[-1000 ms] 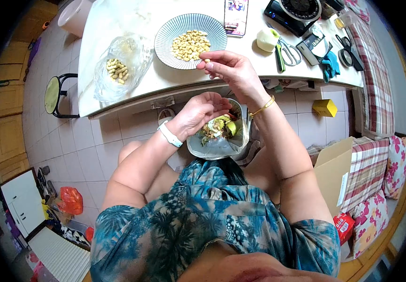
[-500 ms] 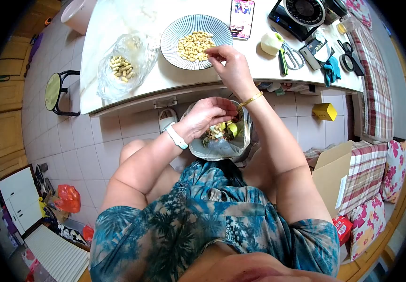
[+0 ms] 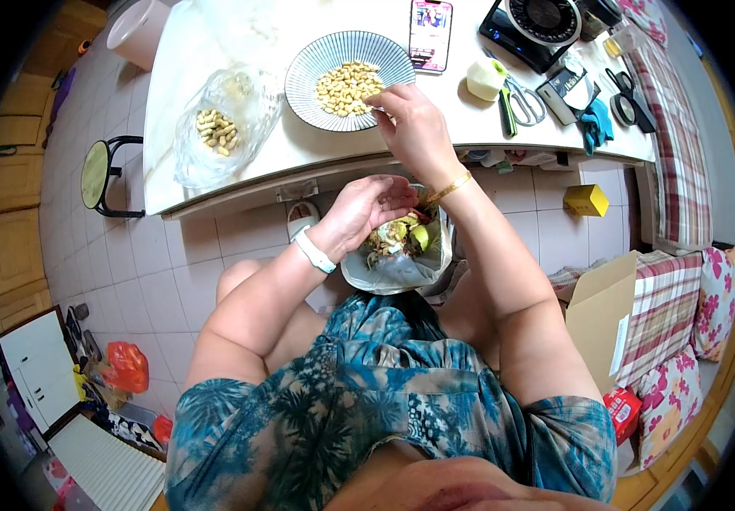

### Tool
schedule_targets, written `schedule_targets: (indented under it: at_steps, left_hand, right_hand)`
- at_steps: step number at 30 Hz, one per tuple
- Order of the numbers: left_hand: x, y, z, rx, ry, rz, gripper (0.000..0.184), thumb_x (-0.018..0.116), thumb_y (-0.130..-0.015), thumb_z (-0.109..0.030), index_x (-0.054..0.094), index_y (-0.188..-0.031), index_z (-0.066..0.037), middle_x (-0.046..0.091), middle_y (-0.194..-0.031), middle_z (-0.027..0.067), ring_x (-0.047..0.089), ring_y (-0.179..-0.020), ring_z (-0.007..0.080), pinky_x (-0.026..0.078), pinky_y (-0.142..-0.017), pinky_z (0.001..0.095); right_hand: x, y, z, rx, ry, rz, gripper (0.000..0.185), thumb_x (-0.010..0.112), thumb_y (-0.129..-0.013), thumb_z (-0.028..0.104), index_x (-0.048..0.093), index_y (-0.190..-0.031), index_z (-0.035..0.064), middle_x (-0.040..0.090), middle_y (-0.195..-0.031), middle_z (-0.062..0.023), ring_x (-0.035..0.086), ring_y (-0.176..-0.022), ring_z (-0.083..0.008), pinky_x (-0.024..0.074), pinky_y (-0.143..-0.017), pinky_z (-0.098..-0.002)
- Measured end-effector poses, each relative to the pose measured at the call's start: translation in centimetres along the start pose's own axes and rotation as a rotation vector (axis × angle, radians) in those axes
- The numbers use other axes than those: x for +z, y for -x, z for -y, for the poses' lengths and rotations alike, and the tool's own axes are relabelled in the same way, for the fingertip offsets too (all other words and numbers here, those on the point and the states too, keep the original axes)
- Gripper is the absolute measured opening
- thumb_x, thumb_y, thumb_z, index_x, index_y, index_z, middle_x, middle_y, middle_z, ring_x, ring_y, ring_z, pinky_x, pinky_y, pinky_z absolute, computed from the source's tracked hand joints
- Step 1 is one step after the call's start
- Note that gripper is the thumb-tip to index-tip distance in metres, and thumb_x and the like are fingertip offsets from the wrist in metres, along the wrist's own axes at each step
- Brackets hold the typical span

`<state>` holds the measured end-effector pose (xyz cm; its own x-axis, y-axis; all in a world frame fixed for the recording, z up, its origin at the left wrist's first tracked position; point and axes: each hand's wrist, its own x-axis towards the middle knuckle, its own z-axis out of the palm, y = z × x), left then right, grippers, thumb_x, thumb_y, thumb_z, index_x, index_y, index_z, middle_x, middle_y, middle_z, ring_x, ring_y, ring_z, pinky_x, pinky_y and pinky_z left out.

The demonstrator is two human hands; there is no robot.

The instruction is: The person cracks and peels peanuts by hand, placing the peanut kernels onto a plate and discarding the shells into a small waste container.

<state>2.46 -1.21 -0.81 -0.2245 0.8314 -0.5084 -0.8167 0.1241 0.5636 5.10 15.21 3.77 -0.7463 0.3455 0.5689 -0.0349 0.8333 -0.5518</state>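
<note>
My right hand (image 3: 414, 128) is over the near right rim of a striped plate (image 3: 304, 72), its thumb and forefinger apart beside a heap of pale kernels that look like peanuts (image 3: 349, 88). My left hand (image 3: 367, 210) hangs lower, palm inward with loosely curved fingers, above a lined waste bin (image 3: 393, 277). Nothing shows in its fingers. Peelings and scraps (image 3: 401, 238) fill part of the bin. On the table to the left, an open clear plastic bag (image 3: 248, 140) holds several peanuts in their shells (image 3: 217, 132).
Behind the plate lies a phone (image 3: 430, 38). To the right are a partly peeled fruit (image 3: 487, 79), a green-handled peeler (image 3: 507, 111), scissors (image 3: 528, 102) and a black appliance (image 3: 531, 34). A stool (image 3: 99, 175) stands left; a cardboard box (image 3: 597, 315) is at my right.
My right thumb and forefinger have parted at the plate's edge. My left hand has shifted slightly left, its fingers uncurling a little. The whole view has moved slightly.
</note>
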Motion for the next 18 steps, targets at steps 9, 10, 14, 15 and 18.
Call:
schedule_targets:
  at_steps: [9, 10, 14, 15, 18]
  left_hand:
    - [-0.8, -0.2, -0.8, 0.078, 0.024, -0.12, 0.063, 0.018, -0.11, -0.053, 0.059, -0.126, -0.009, 0.069, -0.109, 0.0049, 0.065, -0.094, 0.0149, 0.053, -0.082, 0.033]
    - [-1.1, -0.4, -0.5, 0.076, 0.024, -0.12, 0.063, 0.018, -0.11, -0.053, 0.059, -0.126, -0.009, 0.069, -0.109, 0.0049, 0.065, -0.094, 0.0149, 0.053, -0.082, 0.033]
    - [-0.9, -0.6, -0.1, 0.019, 0.003, -0.168, 0.059, 0.023, -0.11, -0.053, 0.059, -0.127, -0.009, 0.069, -0.113, 0.0043, 0.066, -0.097, 0.0153, 0.053, -0.085, 0.0343]
    - [-0.7, -0.7, 0.0, -0.002, 0.001, -0.206, 0.058, 0.025, -0.11, -0.053, 0.059, -0.127, -0.009, 0.069, -0.114, 0.0043, 0.066, -0.099, 0.0154, 0.053, -0.085, 0.0346]
    - [-1.1, -0.9, 0.2, 0.006, 0.024, -0.166, 0.055, 0.031, -0.109, -0.053, 0.058, -0.129, -0.008, 0.068, -0.12, 0.0055, 0.066, -0.105, 0.0172, 0.054, -0.089, 0.0358]
  right_hand:
    - [-3.0, 3.1, 2.7, -0.15, 0.016, 0.562, 0.013, 0.072, -0.079, 0.016, 0.068, -0.079, 0.004, 0.067, -0.08, -0.0117, 0.067, -0.078, -0.0332, 0.0541, -0.072, -0.0434]
    - [-2.8, 3.5, 2.6, -0.167, 0.049, 0.647, 0.012, 0.072, -0.079, 0.016, 0.068, -0.079, 0.0046, 0.067, -0.08, -0.0117, 0.067, -0.077, -0.0331, 0.0538, -0.073, -0.0435]
    - [-2.2, 4.4, 2.2, -0.159, 0.078, 0.67, 0.008, 0.067, -0.079, 0.013, 0.069, -0.082, 0.0056, 0.069, -0.083, -0.0119, 0.069, -0.082, -0.0307, 0.053, -0.075, -0.0424]
    - [-2.3, 4.4, 2.3, -0.155, 0.079, 0.668, 0.008, 0.067, -0.079, 0.013, 0.069, -0.082, 0.0056, 0.069, -0.083, -0.0119, 0.069, -0.082, -0.0307, 0.053, -0.075, -0.0424]
    - [-2.4, 4.5, 2.6, -0.128, 0.194, 0.693, 0.009, 0.065, -0.081, 0.012, 0.07, -0.086, 0.0063, 0.071, -0.089, -0.0131, 0.069, -0.088, -0.0307, 0.0546, -0.077, -0.0424]
